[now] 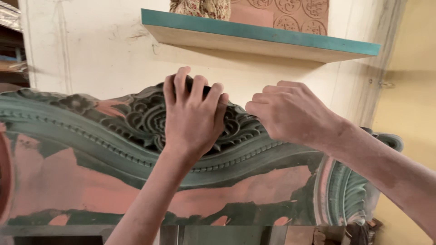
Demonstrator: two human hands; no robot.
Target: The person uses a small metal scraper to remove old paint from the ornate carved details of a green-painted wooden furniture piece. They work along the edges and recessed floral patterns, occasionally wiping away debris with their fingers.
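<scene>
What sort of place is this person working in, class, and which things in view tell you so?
Probably a woodcarving or furniture-finishing workshop. Both hands, left hand and right hand, rest on a carved panel with patchy green and pink coats, below a teal-edged shelf on a scuffed wall.

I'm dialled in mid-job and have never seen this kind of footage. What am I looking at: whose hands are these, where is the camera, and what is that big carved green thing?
There is no machine here: a person works with two bare hands, and the single picture comes from a camera worn on their head, looking forward at the hands.

The left hand lies flat on the top of a large carved wooden panel, its fingers curled over the crest. Something dark shows under them, but I cannot tell what it is. The right hand is closed in a loose fist at the panel's upper edge; whether it holds anything is hidden.

The panel is painted green with pinkish patches showing, and has a floral carving at its middle. Behind it is a pale wall with a teal-edged shelf.
</scene>
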